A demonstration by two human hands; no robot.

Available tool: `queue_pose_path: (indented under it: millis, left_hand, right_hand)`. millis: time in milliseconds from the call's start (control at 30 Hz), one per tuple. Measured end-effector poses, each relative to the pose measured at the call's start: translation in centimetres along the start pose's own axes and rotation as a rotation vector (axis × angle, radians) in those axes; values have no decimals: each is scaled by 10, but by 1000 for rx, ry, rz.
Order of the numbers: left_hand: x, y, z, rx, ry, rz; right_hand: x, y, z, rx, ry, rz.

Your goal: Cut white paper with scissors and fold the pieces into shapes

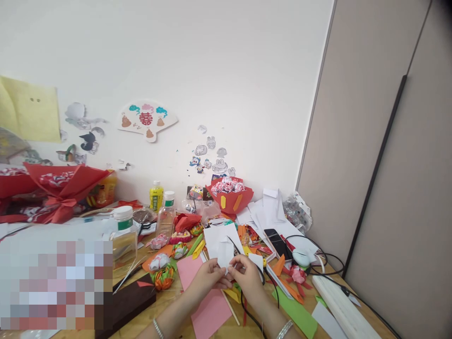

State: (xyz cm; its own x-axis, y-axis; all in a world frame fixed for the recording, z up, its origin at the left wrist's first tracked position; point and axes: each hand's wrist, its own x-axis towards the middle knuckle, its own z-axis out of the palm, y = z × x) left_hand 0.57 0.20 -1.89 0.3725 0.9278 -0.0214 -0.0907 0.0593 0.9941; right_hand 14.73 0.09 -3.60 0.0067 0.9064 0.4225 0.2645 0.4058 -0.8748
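Both of my hands meet over the middle of the table, pinching a small folded strip of white paper [225, 252]. My left hand [212, 274] grips its lower left edge between thumb and fingers. On the lower right edge, my right hand [244, 273] holds it the same way. Creases show on the strip, and its lower end is partly hidden by my fingers. Behind it lies a larger white sheet [212, 235]. Pink paper [212, 313] rests under my left forearm, and green paper [296, 310] lies to the right of my right forearm.
A red paper bouquet [235, 200] stands at the back by the wall. Plastic jars [126, 235] and a yellow bottle [156, 195] are at left. To the right are a phone [278, 243], black cables [341, 268] and a white power strip [342, 306]. A dark box [129, 301] sits front left.
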Motion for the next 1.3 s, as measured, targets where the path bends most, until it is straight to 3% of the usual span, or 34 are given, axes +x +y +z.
queue_pose_path:
  millis: [667, 1000, 1300]
  left_hand:
    - [-1, -8, 1, 69, -21, -54]
    - [0, -11, 4, 107, -51, -45]
    - [1, -14, 6, 149, -7, -27]
  right_hand:
    - [-4, 0, 7, 95, 52, 16]
    - [-5, -2, 11, 71, 110, 38]
    - [-7, -1, 11, -44, 120, 24]
